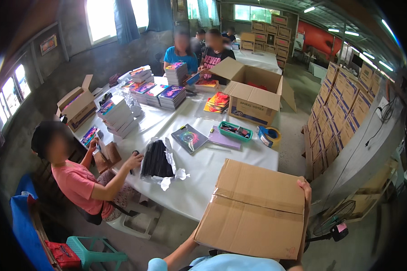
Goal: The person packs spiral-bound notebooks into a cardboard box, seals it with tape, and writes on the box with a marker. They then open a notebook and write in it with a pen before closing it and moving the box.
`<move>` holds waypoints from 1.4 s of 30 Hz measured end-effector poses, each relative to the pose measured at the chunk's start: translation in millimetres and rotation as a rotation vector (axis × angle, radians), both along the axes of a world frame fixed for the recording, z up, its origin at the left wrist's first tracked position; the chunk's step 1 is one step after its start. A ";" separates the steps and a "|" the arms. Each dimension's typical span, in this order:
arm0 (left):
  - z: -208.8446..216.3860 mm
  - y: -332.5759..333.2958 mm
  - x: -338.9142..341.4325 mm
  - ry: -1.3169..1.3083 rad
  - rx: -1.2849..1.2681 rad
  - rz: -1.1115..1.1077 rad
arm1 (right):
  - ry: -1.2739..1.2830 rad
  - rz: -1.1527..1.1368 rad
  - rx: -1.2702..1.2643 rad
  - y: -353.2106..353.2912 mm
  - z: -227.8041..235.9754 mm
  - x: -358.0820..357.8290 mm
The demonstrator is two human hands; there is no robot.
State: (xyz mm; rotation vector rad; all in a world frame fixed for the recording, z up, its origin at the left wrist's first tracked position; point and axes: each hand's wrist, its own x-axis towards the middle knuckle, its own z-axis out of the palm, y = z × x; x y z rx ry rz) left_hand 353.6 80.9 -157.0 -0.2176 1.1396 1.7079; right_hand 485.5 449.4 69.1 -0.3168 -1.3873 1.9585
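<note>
A closed brown cardboard box (253,203), with clear tape along its middle seam, is held tilted in front of my body, at the near edge of the table. My right hand (305,189) grips its right side near the far corner, fingertips curled over the edge. At the lower left corner, my left hand (194,237) supports the box, its fingers mostly hidden. Beyond the box on the white-covered table (185,174) lie a purple spiral notebook (224,139), a green basket (235,131) of small items and a dark spiral notebook (190,137) with a colourful cover.
A person in a pink shirt (79,183) sits at the left by black strips (157,159) in torn wrapping. Notebook stacks (116,116) and an open carton (253,108) stand farther back. Stacked cartons (339,108), a pillar (362,153) and a fan (337,226) are at the right.
</note>
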 end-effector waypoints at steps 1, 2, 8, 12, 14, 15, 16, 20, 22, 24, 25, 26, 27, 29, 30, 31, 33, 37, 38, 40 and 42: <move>-1.2 1.7 0.9 -0.009 -0.009 -0.004 | -0.051 0.020 -0.008 4.6 0.9 -3.1; -1.0 4.0 -0.1 -0.012 -0.014 -0.010 | -0.101 0.042 -0.017 7.9 3.0 -7.4; -4.2 8.7 -8.5 -0.041 -0.048 0.010 | -0.170 0.033 0.067 15.3 14.9 -65.6; -4.1 6.6 -5.4 -0.063 -0.071 0.046 | -0.153 0.102 0.068 31.6 14.5 -94.8; -2.7 7.4 -4.3 -0.074 -0.083 0.064 | -0.120 0.102 0.163 43.6 1.7 -103.6; -1.8 8.1 -2.6 -0.082 -0.083 0.076 | -0.116 0.099 0.186 46.0 -0.3 -105.1; -1.1 9.5 -1.0 -0.088 -0.087 0.085 | -0.125 0.101 0.177 45.5 0.6 -106.0; 4.0 7.7 2.9 -0.109 -0.111 0.123 | -0.186 0.105 -0.146 23.1 21.2 -104.3; 6.9 10.4 3.0 -0.112 -0.116 0.135 | -0.193 0.102 -0.183 26.5 25.0 -111.3; 7.8 8.7 3.2 -0.111 -0.125 0.154 | -0.192 0.118 -0.184 32.0 13.6 -110.5; 8.7 8.7 2.8 -0.109 -0.124 0.159 | -0.194 0.129 -0.171 34.3 11.1 -110.2; 8.2 10.0 2.6 -0.106 -0.122 0.167 | -0.196 0.140 -0.159 36.5 9.4 -110.3; 8.6 11.5 1.3 -0.103 -0.119 0.172 | -0.199 0.136 -0.165 38.6 9.1 -109.8; 8.4 14.0 1.9 -0.098 -0.118 0.187 | -0.214 0.128 -0.181 29.9 20.6 -110.1; 9.1 13.8 0.5 -0.095 -0.120 0.199 | -0.213 0.123 -0.207 26.2 20.5 -112.0; 8.1 15.1 -1.1 -0.092 -0.113 0.204 | -0.212 0.109 -0.224 23.8 22.0 -111.0; 8.6 17.0 -1.9 -0.089 -0.107 0.214 | -0.218 0.100 -0.212 26.3 23.8 -108.2; 9.3 17.7 -3.7 -0.082 -0.103 0.238 | -0.207 0.143 -0.185 35.7 12.2 -109.0; 10.4 17.9 -4.0 -0.077 -0.103 0.242 | -0.195 0.157 -0.196 37.0 10.2 -109.1; 11.2 17.5 -4.2 -0.070 -0.105 0.249 | -0.196 0.153 -0.179 39.1 7.3 -108.3; 11.4 17.5 -5.7 -0.064 -0.105 0.258 | -0.192 0.146 -0.160 38.8 7.3 -107.8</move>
